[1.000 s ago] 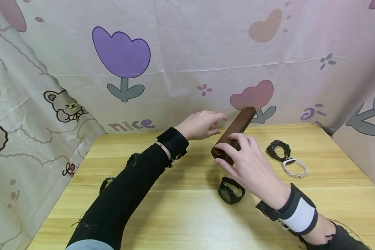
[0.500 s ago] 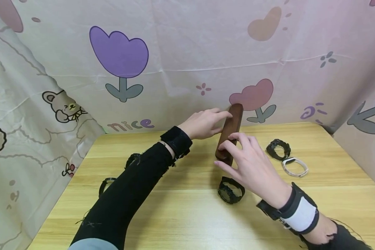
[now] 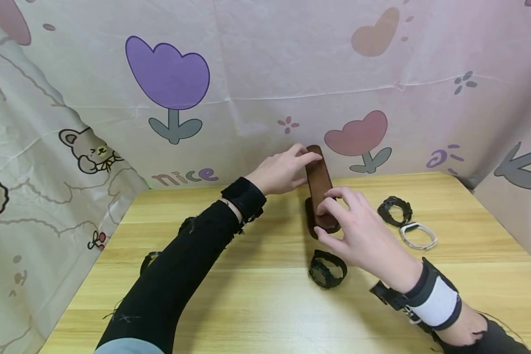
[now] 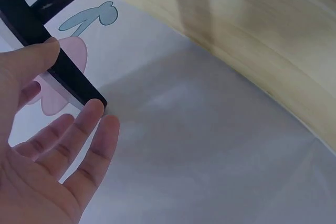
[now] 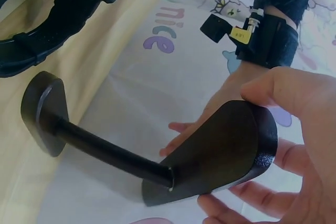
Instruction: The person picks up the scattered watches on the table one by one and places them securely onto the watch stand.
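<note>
A dark brown wooden stand (image 3: pixel 318 179) stands at the back middle of the table. Its long flat top plate joins a small base plate (image 5: pixel 44 114) through a curved rod (image 5: pixel 113 153), as the right wrist view shows. My left hand (image 3: pixel 280 172) holds the plate's far end, thumb on one side and fingertips on the other. At the near end, my right hand (image 3: pixel 365 228) holds the plate between thumb and fingers. Just in front of the stand lies a black wristwatch (image 3: pixel 327 269), apart from both hands.
On the right lie another black watch (image 3: pixel 395 211) and a white wristband (image 3: pixel 418 237), side by side. Further dark bands (image 3: pixel 148 262) are partly hidden behind my left forearm. A printed cloth (image 3: pixel 248 123) hangs along the table's back edge.
The stand's top plate has swung, its far end moving left and its near end slightly right. My left hand, apart from it at first, now holds the far end. The right hand shifted slightly right.
</note>
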A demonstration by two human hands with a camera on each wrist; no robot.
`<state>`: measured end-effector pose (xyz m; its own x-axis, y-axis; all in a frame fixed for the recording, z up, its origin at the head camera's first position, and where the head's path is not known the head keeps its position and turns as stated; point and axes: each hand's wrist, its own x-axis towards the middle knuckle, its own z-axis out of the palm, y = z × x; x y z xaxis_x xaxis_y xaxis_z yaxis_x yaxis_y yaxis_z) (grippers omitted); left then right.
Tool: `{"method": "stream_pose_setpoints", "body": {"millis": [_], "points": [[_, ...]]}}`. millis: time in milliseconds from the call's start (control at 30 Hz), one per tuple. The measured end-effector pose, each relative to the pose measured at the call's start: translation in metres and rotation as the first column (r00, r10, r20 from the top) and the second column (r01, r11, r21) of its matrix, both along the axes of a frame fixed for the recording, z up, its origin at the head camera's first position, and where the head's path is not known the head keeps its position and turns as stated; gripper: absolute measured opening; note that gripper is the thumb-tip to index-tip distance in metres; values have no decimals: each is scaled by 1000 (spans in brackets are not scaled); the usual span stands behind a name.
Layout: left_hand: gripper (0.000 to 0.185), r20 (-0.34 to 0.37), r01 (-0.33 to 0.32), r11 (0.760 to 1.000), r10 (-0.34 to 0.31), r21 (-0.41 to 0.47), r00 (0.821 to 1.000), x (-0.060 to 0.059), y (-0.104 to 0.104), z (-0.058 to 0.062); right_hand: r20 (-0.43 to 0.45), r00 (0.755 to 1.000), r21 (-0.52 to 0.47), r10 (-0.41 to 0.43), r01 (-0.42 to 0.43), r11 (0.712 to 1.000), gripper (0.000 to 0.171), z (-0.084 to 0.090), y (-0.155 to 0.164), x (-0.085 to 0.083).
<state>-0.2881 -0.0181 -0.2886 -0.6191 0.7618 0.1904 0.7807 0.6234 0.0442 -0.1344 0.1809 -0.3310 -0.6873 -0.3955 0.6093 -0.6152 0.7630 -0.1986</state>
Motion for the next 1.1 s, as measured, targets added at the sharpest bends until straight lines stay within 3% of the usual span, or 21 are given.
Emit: {"method": "stream_pose_setpoints", "body": {"millis": [433,633,867,1100], "points": [[66,-2,-34,999,34,-19,999,-10,-15,-3,-4,995,-37,98,-98,994,29,-2,17,-8],[61,8,-45,999,45,-25,999,-12,-22,1,33,992,-62,119,-117,991,35,-1,26,-12],[54,-7,-54,998,54,-15,999,-10,-34,4,17,998,-74,57,-55,996,46,-1,35,-19],[51,-23,-79,997,79,-8,997,-7,-46,5,64,997,-98,-39,45,994,51,-2,44,-25]]}}
